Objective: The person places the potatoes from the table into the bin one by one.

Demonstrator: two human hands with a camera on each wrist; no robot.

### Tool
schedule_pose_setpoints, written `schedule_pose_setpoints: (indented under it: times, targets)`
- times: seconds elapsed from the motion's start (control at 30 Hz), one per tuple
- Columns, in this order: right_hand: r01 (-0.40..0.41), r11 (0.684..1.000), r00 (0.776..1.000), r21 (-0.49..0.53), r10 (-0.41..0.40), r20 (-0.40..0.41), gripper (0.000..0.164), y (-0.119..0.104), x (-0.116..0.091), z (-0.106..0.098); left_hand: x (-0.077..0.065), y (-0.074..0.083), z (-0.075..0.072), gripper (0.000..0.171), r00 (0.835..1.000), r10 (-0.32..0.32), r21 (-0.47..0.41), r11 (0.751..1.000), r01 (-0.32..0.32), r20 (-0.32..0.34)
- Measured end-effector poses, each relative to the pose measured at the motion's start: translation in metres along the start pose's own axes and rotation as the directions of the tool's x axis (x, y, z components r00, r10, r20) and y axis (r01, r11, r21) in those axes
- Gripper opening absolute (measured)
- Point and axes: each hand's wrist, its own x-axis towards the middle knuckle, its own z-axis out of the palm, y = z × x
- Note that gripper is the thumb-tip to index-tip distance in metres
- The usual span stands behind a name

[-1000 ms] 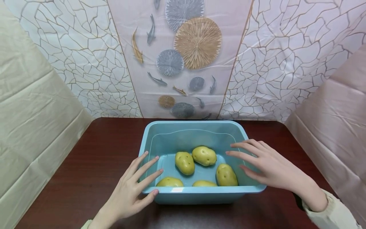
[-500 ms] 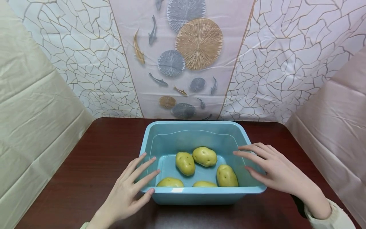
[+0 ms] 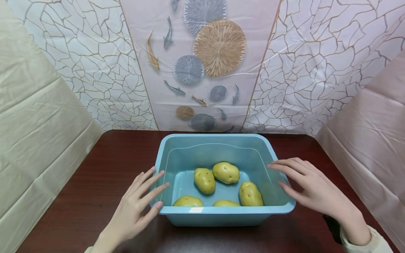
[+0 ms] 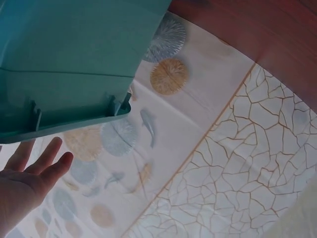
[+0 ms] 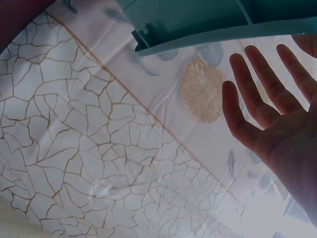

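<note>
A light-blue plastic bin stands on the table, holding several yellow potatoes. One potato lies near the middle, and another potato touches or nearly touches it behind. A third potato sits at the right; two more are partly hidden by the front wall. My left hand hovers at the bin's left rim, fingers spread and holding nothing. On the other side my right hand is held over the right rim, fingers extended and bare. Both wrist views show the hands' palms from below, beside the bin's underside rim.
The dark reddish-brown table extends on both sides of the bin. A patterned cloth hangs behind it. Beige fabric slopes along the left, and pinkish fabric along the right.
Both hands have drawn outward from over the bin toward its side rims, the left hand to the left and the right hand to the right. The bin and potatoes have stayed put.
</note>
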Motion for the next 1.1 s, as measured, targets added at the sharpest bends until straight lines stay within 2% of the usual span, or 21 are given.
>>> schedule_pose_setpoints:
  times: [0.4,0.63,0.9,1.1]
  targets:
    - [-0.083,0.996,0.996,0.015,0.083,-0.035,0.047,0.01,-0.009,-0.005,-0.001,-0.013,-0.01,0.039,0.999,-0.05,-0.005,0.999,0.05,-0.02]
    - [-0.116,0.993,0.991,0.013,0.117,-0.067,0.049,0.016,-0.015,-0.006,0.001,-0.019,-0.018,0.041,0.995,-0.1,0.008,0.995,0.1,-0.022]
    - [-0.166,0.986,0.978,-0.003,0.164,-0.13,0.051,0.021,-0.019,-0.006,0.006,-0.028,-0.028,0.043,0.992,-0.125,0.031,0.992,0.125,-0.029]
    - [-0.213,0.977,0.967,0.005,0.212,-0.144,0.048,0.025,-0.022,-0.008,0.009,-0.033,-0.036,0.041,0.988,-0.151,0.03,0.988,0.153,-0.044]
